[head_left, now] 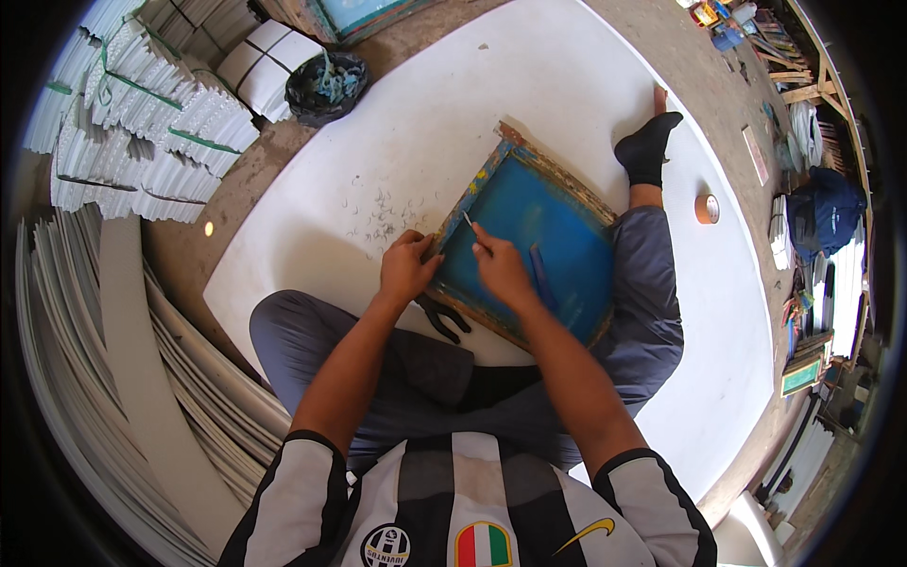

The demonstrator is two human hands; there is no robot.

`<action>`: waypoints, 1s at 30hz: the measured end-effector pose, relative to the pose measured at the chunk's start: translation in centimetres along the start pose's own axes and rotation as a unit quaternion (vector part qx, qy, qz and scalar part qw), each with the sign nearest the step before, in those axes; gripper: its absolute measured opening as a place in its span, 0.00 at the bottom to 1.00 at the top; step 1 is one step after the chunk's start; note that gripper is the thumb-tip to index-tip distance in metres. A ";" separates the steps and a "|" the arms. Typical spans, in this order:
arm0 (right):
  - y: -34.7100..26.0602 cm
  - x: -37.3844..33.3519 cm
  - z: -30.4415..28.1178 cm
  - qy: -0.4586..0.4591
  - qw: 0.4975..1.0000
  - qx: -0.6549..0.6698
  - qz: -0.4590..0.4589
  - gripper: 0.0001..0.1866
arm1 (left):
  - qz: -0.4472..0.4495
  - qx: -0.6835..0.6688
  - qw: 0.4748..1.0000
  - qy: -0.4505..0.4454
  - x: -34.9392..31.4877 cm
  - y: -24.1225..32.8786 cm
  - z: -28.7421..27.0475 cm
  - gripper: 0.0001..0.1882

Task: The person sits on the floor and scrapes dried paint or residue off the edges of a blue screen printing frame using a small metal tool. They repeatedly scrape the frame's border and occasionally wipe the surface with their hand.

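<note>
A wooden frame (567,189) with a blue mesh panel (529,213) lies tilted across the white sheet, against my right leg. My left hand (408,267) is closed on the frame's left rail, thumb near the inner edge. My right hand (502,271) is over the panel, closed round a thin tool with a metal tip (467,218); its handle is hidden in my fingers. The tip points at the left rail. A slim blue tool (541,274) lies on the panel beside my right wrist. Black-handled pliers (442,317) lie by the frame's near-left corner, below my left hand.
Small curled bits (381,215) are scattered on the white sheet (425,94) left of the frame. A brown tape roll (707,209) sits at the right. Back left are a black bag (326,87) and bundled white stacks (142,123). My black-socked foot (646,148) is beyond the frame.
</note>
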State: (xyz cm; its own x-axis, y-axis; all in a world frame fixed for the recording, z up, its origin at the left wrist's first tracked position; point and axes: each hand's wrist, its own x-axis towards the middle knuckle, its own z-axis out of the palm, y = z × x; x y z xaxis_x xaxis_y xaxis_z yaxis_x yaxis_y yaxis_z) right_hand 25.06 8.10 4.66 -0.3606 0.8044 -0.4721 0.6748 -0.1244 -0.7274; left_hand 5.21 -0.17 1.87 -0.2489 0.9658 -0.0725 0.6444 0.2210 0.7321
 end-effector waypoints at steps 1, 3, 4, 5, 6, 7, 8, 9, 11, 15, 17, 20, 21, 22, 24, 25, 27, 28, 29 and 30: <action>-1.4 0.1 -1.8 -0.068 0.979 0.165 0.099 0.25 | -0.005 -0.006 1.000 -0.001 0.0 0.0 0.0 0.24; -2.4 0.0 -3.5 -0.143 0.894 0.366 0.213 0.25 | -0.015 -0.013 1.000 -0.004 0.0 -0.1 0.1 0.24; -2.5 0.0 -3.8 -0.154 0.870 0.408 0.231 0.25 | -0.018 -0.015 1.000 -0.006 0.1 0.1 0.0 0.24; -2.5 0.1 -4.1 -0.165 0.843 0.448 0.248 0.25 | -0.029 -0.018 0.999 -0.012 0.1 0.3 -0.1 0.24; -2.5 0.0 -4.2 -0.154 0.884 0.381 0.222 0.25 | -0.039 -0.021 0.999 -0.018 0.0 0.5 -0.2 0.24; -2.4 -0.3 -4.2 -0.141 0.919 0.312 0.195 0.25 | -0.050 -0.025 0.998 -0.024 0.0 0.8 -0.4 0.24; -2.4 -0.5 -4.2 -0.128 0.948 0.240 0.167 0.24 | -0.050 -0.026 0.998 -0.023 0.1 1.0 -0.5 0.24; -2.0 -0.5 -3.9 -0.077 0.983 0.136 0.098 0.24 | -0.051 -0.027 0.998 -0.021 0.1 1.1 -0.6 0.24; -0.9 -0.4 -3.2 0.027 0.996 -0.076 -0.045 0.24 | -0.047 -0.027 0.998 -0.012 0.0 1.2 -0.6 0.24; -0.8 -0.2 -2.7 0.048 0.986 -0.146 -0.068 0.23 | -0.044 -0.026 0.999 -0.002 -0.1 1.2 -0.4 0.24; -2.9 -0.6 -3.2 0.016 0.986 -0.165 -0.014 0.23 | -0.048 -0.026 0.999 -0.003 -0.1 1.1 -0.4 0.24; -2.9 -0.5 -3.2 0.020 0.986 -0.163 -0.017 0.23 | -0.048 -0.029 0.998 -0.002 -0.1 1.0 -0.3 0.24; -2.9 -0.5 -3.2 0.017 0.986 -0.168 -0.014 0.23 | -0.049 -0.030 0.998 -0.004 0.0 1.1 -0.3 0.24; -2.9 -0.4 -3.2 0.013 0.985 -0.173 -0.012 0.23 | -0.052 -0.031 0.998 -0.006 -0.1 1.1 -0.3 0.24; -2.9 -0.3 -3.2 0.016 0.980 -0.198 -0.017 0.23 | -0.040 -0.034 0.999 0.002 -0.1 1.0 -0.3 0.24; -3.0 -0.4 -3.1 0.023 0.975 -0.218 -0.026 0.23 | -0.034 -0.035 0.999 0.005 -0.1 1.0 -0.3 0.24; -3.5 -0.4 -3.0 0.026 0.965 -0.258 -0.025 0.23 | -0.023 -0.024 0.999 0.008 -0.2 0.7 -0.2 0.24; -4.1 -0.5 -3.0 0.023 0.960 -0.279 -0.016 0.23 | -0.017 -0.019 1.000 0.009 -0.1 0.7 -0.2 0.24; -4.6 -0.5 -3.0 0.019 0.954 -0.299 -0.007 0.23 | -0.020 -0.018 1.000 0.007 -0.1 0.7 -0.2 0.24; -5.2 -0.5 -2.9 0.011 0.950 -0.311 -0.001 0.23 | -0.022 -0.016 1.000 0.006 -0.1 0.6 -0.2 0.24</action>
State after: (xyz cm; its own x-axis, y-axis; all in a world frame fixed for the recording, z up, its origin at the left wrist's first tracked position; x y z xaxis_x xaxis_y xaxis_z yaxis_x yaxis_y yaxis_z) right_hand 23.63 10.03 10.13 -0.3541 0.8171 -0.4550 0.9265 0.2403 -0.2895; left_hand 5.54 -0.19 2.46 -0.2850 0.9536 -0.0975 0.6089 0.2586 0.7499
